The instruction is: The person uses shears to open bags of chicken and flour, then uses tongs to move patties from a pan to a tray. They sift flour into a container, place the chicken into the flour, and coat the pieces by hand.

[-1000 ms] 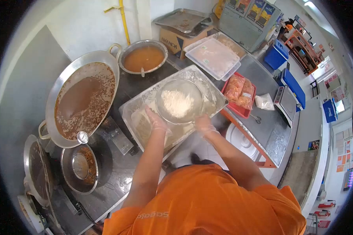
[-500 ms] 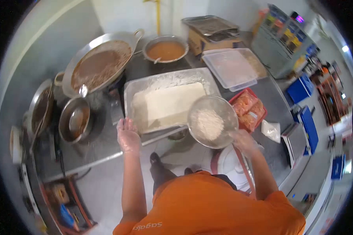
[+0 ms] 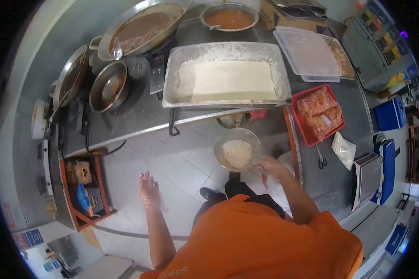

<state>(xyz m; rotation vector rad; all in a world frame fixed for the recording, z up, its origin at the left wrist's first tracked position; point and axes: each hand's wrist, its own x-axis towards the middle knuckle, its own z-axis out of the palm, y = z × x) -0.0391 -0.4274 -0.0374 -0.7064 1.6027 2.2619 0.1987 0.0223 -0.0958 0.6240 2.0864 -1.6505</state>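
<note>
Right hand, right of lower center: closed on the right edge of the sieve, some blur, so exact finger wrap can't be read. Sieve sits just below frame center, held in the air over the tiled floor, near the front edge of the desk, with pale floury clumps inside.

Left hand, lower left of center: nothing in it, fingers extended, well apart from the sieve.

Upper center: metal tray on the desk, pale powder spread over most of its bottom, white residue on the back wall.

Right of that: red tray with bagged orange-pink food; scissors and white bag just below it, scale farther lower right. Plastic containers upper right, next to the metal tray.

Upper left: big wok with brown liquid, smaller metal pan below it. Top center: metal bowl with orange liquid; cardboard box to its right.
</note>
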